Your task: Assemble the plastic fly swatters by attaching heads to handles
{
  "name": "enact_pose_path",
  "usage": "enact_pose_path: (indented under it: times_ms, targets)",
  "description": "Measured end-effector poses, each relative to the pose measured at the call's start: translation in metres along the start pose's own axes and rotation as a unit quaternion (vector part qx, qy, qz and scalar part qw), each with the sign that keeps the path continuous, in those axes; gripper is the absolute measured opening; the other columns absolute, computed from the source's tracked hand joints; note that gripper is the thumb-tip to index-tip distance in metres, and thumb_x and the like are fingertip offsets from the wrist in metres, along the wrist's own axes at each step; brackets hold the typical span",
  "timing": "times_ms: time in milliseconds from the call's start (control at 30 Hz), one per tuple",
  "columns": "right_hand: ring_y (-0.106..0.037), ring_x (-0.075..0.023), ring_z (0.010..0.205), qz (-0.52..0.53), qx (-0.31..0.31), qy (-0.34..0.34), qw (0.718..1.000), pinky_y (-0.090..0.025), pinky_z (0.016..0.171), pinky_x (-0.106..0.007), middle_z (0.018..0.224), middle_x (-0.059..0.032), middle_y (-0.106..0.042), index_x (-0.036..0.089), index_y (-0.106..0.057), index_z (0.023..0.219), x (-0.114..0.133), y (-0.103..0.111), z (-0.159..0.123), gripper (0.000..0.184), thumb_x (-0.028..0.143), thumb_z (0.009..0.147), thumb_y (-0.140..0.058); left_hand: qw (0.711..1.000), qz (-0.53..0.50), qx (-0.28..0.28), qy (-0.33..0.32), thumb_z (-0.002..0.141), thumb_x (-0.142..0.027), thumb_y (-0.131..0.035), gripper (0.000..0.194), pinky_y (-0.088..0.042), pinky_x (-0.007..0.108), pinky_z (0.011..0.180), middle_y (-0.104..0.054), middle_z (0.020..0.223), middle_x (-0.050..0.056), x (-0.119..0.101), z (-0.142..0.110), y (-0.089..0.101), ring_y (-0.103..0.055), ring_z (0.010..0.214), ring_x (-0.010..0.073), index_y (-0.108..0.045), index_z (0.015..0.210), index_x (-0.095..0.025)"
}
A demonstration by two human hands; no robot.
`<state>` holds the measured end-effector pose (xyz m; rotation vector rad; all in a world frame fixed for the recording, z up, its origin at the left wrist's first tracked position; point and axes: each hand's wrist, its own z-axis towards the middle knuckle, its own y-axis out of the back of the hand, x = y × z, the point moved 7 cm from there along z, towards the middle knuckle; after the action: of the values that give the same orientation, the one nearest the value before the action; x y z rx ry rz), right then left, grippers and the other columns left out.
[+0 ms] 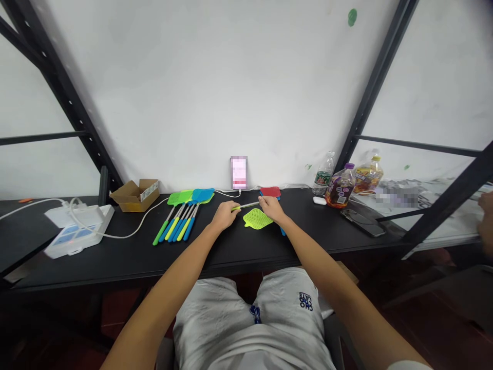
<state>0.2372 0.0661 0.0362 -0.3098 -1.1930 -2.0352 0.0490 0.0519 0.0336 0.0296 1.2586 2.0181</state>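
My left hand (224,216) is closed around the yellow-green handle of a fly swatter, mostly hidden in the fingers. From it a thin metal rod (249,205) runs sideways to my right hand (272,208), whose fingers are closed on its other end. Below the rod, a yellow-green perforated swatter head (258,219) lies flat on the black table (215,252). Just behind my right hand are a red swatter head (271,191) and some blue beneath it. Left of my hands, several swatters with green, yellow and blue handles (175,229) lie side by side, their heads (203,195) overlapping.
A phone (239,173) on a white cable leans against the wall. At left stand an open cardboard box (136,196) and a white power strip (80,231). Bottles (341,187), a white case (319,201) and another phone (362,222) are at right. Another person's hand (486,221) shows at the far right edge.
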Motion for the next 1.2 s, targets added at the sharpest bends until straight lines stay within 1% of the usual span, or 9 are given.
enact_pose_path:
  times_ms: [133, 233, 333, 467, 567, 700, 833, 1000, 1200]
  targets:
    - [-0.052, -0.015, 0.063, 0.017, -0.034, -0.043, 0.998, -0.032, 0.058, -0.025, 0.064, -0.0009, -0.058, 0.021, -0.049, 0.07, -0.003, 0.007, -0.002, 0.043, 0.053, 0.094, -0.035, 1.0, 0.016, -0.002, 0.025, 0.088, -0.029, -0.053, 0.022, -0.045, 0.03, 0.085, -0.07, 0.097, 0.006, 0.004, 0.0, 0.0, -0.062, 0.093, 0.0198, -0.07, 0.097, -0.02]
    - [-0.055, -0.0156, 0.066, 0.02, -0.046, -0.076, 0.996, -0.034, 0.058, -0.025, 0.07, -0.0014, -0.061, 0.021, -0.053, 0.078, -0.004, 0.013, -0.004, 0.044, 0.062, 0.088, -0.043, 0.998, 0.034, -0.011, 0.058, 0.088, -0.028, -0.052, 0.02, -0.044, 0.03, 0.082, -0.069, 0.096, 0.006, 0.01, 0.0, 0.002, -0.061, 0.091, 0.0203, -0.068, 0.096, -0.019]
    - [-0.057, -0.016, 0.069, -0.007, -0.002, -0.076, 0.997, -0.036, 0.058, -0.025, 0.076, -0.0034, -0.063, 0.02, -0.055, 0.079, -0.002, 0.011, -0.005, 0.047, 0.067, 0.079, -0.054, 0.994, 0.052, -0.032, 0.096, 0.09, -0.03, -0.049, 0.021, -0.043, 0.029, 0.077, -0.069, 0.091, 0.007, 0.017, -0.001, 0.007, -0.061, 0.086, 0.0198, -0.066, 0.092, -0.019]
    - [-0.06, -0.019, 0.077, -0.096, 0.097, -0.057, 0.989, -0.039, 0.062, -0.026, 0.084, -0.0064, -0.065, 0.02, -0.058, 0.081, 0.004, -0.003, -0.009, 0.053, 0.072, 0.071, -0.061, 0.987, 0.067, -0.062, 0.135, 0.092, -0.035, -0.046, 0.024, -0.041, 0.028, 0.074, -0.067, 0.089, 0.008, 0.023, -0.003, 0.013, -0.061, 0.084, 0.0197, -0.064, 0.093, -0.018]
    - [-0.06, -0.0254, 0.092, -0.18, 0.133, -0.052, 0.973, -0.042, 0.073, -0.031, 0.098, -0.0125, -0.064, 0.018, -0.06, 0.09, 0.008, -0.012, -0.013, 0.063, 0.077, 0.069, -0.057, 0.986, 0.065, -0.068, 0.139, 0.093, -0.035, -0.045, 0.025, -0.04, 0.027, 0.073, -0.067, 0.088, 0.007, 0.023, -0.004, 0.013, -0.061, 0.084, 0.0197, -0.064, 0.096, -0.019]
    - [-0.056, -0.0353, 0.108, -0.244, 0.162, -0.08, 0.953, -0.044, 0.084, -0.04, 0.113, -0.0206, -0.058, 0.013, -0.059, 0.108, 0.009, -0.016, -0.018, 0.083, 0.081, 0.062, -0.06, 0.986, 0.06, -0.06, 0.14, 0.093, -0.036, -0.045, 0.025, -0.039, 0.027, 0.071, -0.068, 0.09, 0.008, 0.023, -0.004, 0.012, -0.061, 0.084, 0.0196, -0.064, 0.098, -0.02]
    - [-0.055, -0.0368, 0.111, -0.237, 0.205, -0.098, 0.945, -0.045, 0.086, -0.04, 0.117, -0.0221, -0.057, 0.012, -0.057, 0.115, 0.007, -0.019, -0.018, 0.091, 0.079, 0.055, -0.068, 0.986, 0.069, -0.05, 0.144, 0.093, -0.036, -0.045, 0.025, -0.039, 0.026, 0.068, -0.068, 0.092, 0.007, 0.022, -0.006, 0.011, -0.061, 0.084, 0.0196, -0.065, 0.095, -0.021]
    - [-0.056, -0.0369, 0.112, -0.221, 0.225, -0.113, 0.942, -0.046, 0.083, -0.037, 0.12, -0.0211, -0.059, 0.012, -0.057, 0.118, 0.002, -0.021, -0.014, 0.096, 0.075, 0.047, -0.075, 0.985, 0.075, -0.042, 0.148, 0.093, -0.036, -0.045, 0.025, -0.039, 0.026, 0.069, -0.069, 0.091, 0.007, 0.021, -0.006, 0.012, -0.061, 0.085, 0.0195, -0.065, 0.095, -0.021]
    - [-0.058, -0.0357, 0.108, -0.206, 0.233, -0.115, 0.943, -0.047, 0.079, -0.035, 0.117, -0.0211, -0.059, 0.013, -0.061, 0.106, -0.004, -0.027, -0.013, 0.089, 0.068, 0.039, -0.082, 0.986, 0.073, -0.048, 0.145, 0.092, -0.036, -0.045, 0.025, -0.039, 0.026, 0.067, -0.069, 0.091, 0.006, 0.022, -0.006, 0.011, -0.061, 0.084, 0.0197, -0.065, 0.094, -0.022]
